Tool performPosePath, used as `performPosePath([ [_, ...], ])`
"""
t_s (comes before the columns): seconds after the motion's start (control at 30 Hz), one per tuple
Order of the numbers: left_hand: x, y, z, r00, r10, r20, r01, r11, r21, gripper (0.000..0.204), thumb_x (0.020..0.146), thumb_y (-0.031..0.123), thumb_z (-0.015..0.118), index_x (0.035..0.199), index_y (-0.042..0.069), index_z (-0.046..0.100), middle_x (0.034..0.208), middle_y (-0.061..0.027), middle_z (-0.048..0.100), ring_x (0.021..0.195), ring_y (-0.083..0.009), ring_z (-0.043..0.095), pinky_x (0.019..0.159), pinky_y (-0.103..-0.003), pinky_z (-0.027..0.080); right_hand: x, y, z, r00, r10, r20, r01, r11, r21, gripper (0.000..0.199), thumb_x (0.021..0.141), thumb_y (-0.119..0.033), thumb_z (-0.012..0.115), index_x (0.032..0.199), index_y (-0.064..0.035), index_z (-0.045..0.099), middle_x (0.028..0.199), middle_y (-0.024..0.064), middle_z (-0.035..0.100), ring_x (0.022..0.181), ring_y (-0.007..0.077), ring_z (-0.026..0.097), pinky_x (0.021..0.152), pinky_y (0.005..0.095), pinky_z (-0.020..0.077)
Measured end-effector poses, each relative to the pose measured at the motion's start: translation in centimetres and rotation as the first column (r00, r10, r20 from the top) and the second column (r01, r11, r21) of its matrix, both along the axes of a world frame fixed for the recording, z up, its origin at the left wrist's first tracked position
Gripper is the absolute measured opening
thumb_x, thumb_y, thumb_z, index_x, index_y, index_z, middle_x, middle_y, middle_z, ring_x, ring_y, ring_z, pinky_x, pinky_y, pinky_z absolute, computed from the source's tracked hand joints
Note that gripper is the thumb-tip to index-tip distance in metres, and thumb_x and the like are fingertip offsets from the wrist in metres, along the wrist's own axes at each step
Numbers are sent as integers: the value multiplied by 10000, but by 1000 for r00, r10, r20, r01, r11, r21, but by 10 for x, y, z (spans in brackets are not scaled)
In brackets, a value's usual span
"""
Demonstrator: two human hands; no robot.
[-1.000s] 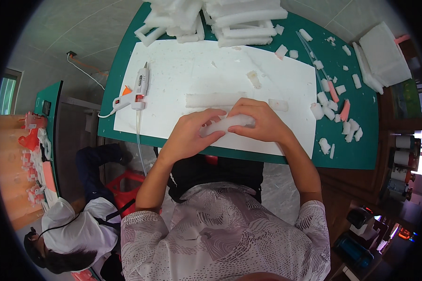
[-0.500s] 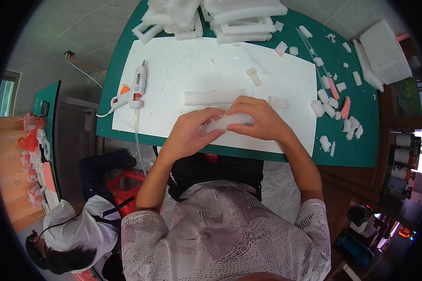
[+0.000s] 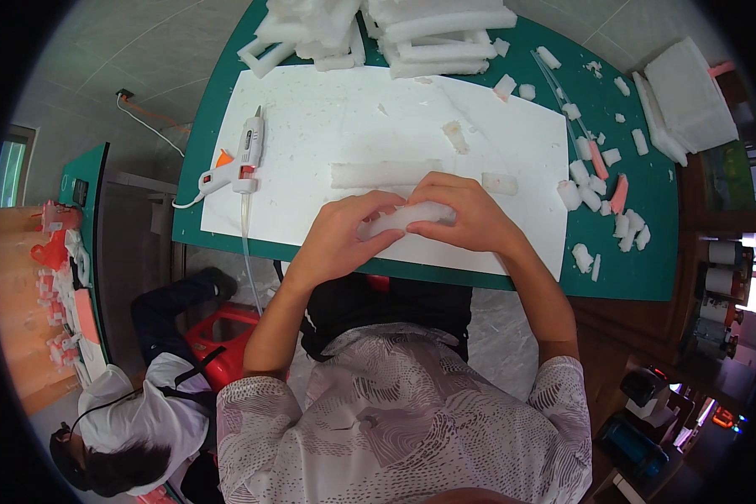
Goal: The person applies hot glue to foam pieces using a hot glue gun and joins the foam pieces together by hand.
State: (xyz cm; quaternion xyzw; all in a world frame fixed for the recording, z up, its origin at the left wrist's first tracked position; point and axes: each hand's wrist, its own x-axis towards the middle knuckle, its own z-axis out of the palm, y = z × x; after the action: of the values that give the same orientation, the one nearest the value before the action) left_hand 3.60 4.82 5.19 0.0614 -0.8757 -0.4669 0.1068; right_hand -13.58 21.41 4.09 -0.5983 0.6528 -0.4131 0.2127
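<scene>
Both of my hands are closed round a white foam strip (image 3: 386, 223) above the near edge of a white sheet. My left hand (image 3: 353, 228) grips its left part, thumb on the near side and fingers over the far side. My right hand (image 3: 458, 210) holds the right part the same way, its fingertips almost meeting the left ones. Just beyond my fingers lies a longer foam strip (image 3: 378, 174), partly covered by my right hand. A short foam piece (image 3: 499, 183) rests to the right, and a yellowish foam scrap (image 3: 455, 137) lies farther off.
A white hot glue gun (image 3: 245, 155) lies on the left of the white sheet (image 3: 311, 113), its glue stick overhanging the green table (image 3: 638, 273). Foam frames (image 3: 441, 46) are piled at the back. Foam scraps (image 3: 580, 172) and a pink-handled tool (image 3: 597, 160) lie right. Another person (image 3: 147, 412) sits lower left.
My hands and the foam strip keep almost the same place and grip. The other person at lower left has shifted slightly, with the leg moved a little to the left.
</scene>
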Motion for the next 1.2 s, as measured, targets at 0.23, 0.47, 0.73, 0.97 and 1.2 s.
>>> performPosePath([
  [0.23,3,3,0,1000,-8,24,7,999,36,374,825,160,786,1155,39,658,1040,-129,711,863,-272,677,771,-348,545,-5,3,4,1000,-3,-27,4,999,42,283,779,-180,819,1002,-45,710,968,91,672,889,252,650,780,334,519],
  [0.47,5,1,-3,1000,-24,8,23,988,150,386,828,106,778,1176,6,642,964,-96,692,856,-168,633,810,-296,513,-14,9,9,989,-46,139,42,999,33,511,878,-473,708,1155,-45,665,1079,100,671,934,207,643,801,327,515],
  [0.73,7,-11,-24,992,-118,47,26,548,836,340,949,74,635,1271,-6,555,994,-149,716,869,-176,701,755,-289,568,-20,11,-1,855,10,519,51,993,-104,479,984,-410,604,1277,-31,605,1155,112,645,1019,187,622,828,294,514],
  [0.97,5,-12,-29,984,-175,30,54,455,889,338,978,107,578,1297,9,526,1034,-204,720,895,-205,718,786,-319,591,-4,6,8,863,-84,498,59,996,65,566,829,-183,792,1336,-70,567,1100,88,629,1045,181,611,889,320,507],
  [1.2,1,-8,-27,983,-170,67,20,467,884,332,989,126,569,1296,11,521,1043,-202,718,908,-210,719,801,-313,581,1,4,16,923,-140,359,102,987,125,487,828,-134,766,1290,-119,610,1025,61,636,995,160,626,814,301,539],
])
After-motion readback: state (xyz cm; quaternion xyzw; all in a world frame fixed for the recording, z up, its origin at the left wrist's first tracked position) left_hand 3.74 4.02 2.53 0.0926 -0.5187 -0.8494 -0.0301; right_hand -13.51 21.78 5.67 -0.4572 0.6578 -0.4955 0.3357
